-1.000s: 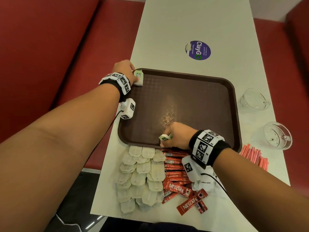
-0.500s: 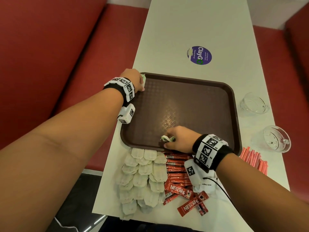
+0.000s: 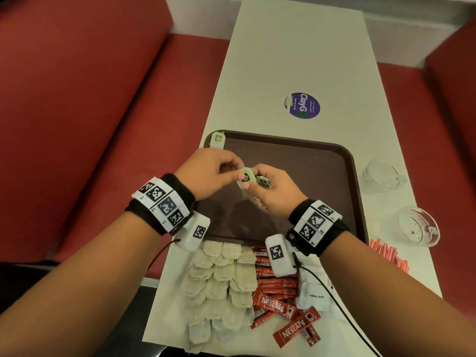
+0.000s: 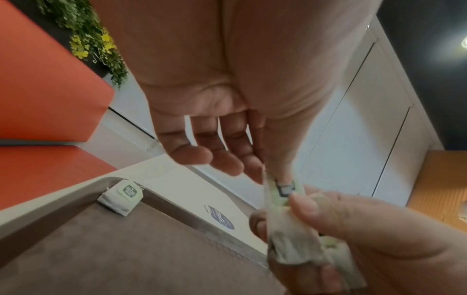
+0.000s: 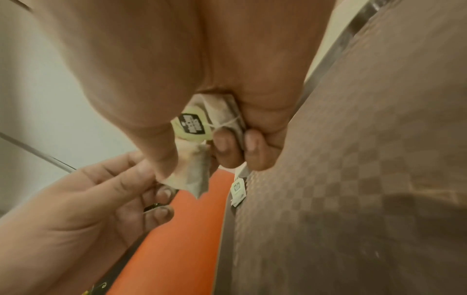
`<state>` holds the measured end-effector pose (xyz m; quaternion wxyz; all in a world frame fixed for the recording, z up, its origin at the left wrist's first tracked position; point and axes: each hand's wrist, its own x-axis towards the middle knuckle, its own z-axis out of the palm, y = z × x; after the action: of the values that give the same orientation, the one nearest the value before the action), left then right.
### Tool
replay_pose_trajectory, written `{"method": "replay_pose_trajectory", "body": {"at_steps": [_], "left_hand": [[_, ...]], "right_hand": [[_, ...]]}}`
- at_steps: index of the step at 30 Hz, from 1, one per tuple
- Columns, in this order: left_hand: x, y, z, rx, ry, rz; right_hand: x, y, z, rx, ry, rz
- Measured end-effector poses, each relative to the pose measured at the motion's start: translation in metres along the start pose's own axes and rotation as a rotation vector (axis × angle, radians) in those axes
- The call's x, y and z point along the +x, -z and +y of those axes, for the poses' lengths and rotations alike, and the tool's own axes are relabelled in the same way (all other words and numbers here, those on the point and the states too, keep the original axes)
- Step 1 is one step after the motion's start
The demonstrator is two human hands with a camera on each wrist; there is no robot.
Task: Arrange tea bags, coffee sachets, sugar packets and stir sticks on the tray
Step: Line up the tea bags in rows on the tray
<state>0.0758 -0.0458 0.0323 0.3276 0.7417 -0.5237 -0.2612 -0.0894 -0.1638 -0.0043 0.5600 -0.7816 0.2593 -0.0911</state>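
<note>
A brown tray (image 3: 332,161) lies on the white table. One tea bag (image 3: 217,139) with a green tag rests in its far left corner, also seen in the left wrist view (image 4: 121,196) and the right wrist view (image 5: 237,191). Both hands meet above the tray. My left hand (image 3: 233,170) pinches a tea bag (image 3: 246,177) between thumb and forefinger. My right hand (image 3: 265,182) grips a small bundle of tea bags (image 5: 222,117) in its curled fingers, and the pinched bag (image 5: 194,175) hangs from that bundle.
At the table's near edge lie a pile of tea bags (image 3: 221,284), red coffee sachets (image 3: 275,287), white sugar packets (image 3: 313,295) and red stir sticks (image 3: 386,253). Two glass cups (image 3: 381,173) (image 3: 417,225) stand right of the tray. Red benches flank the table.
My left hand let go of the tea bag at the tray's far left corner and came to the middle. My right hand rose from the near rim with tea bags to meet it.
</note>
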Motion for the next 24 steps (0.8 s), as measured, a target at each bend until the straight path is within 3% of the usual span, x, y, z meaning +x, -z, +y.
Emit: {"method": "replay_pose_trajectory", "body": {"at_steps": [5,10,15,18,21,24], "left_hand": [[-0.003,-0.001,0.000,0.064,-0.040,0.064],[-0.001,0.000,-0.009,0.005,-0.013,-0.008],[0.041,0.020,-0.040,0.245,0.168,0.174],[0.074,0.029,-0.060,0.396,0.325,0.108],[0.099,0.027,-0.070,0.472,0.355,-0.001],[0.114,0.023,-0.077,0.497,0.379,-0.023]], "right_hand": [[0.004,-0.009,-0.001,0.010,-0.022,0.026],[0.010,-0.009,-0.002,-0.004,-0.052,0.038],[0.009,-0.007,0.003,0.049,-0.132,0.041],[0.009,-0.005,0.003,0.057,-0.158,0.042],[0.009,-0.002,0.002,0.020,-0.178,0.012],[0.008,0.001,0.003,0.053,-0.181,-0.003]]}}
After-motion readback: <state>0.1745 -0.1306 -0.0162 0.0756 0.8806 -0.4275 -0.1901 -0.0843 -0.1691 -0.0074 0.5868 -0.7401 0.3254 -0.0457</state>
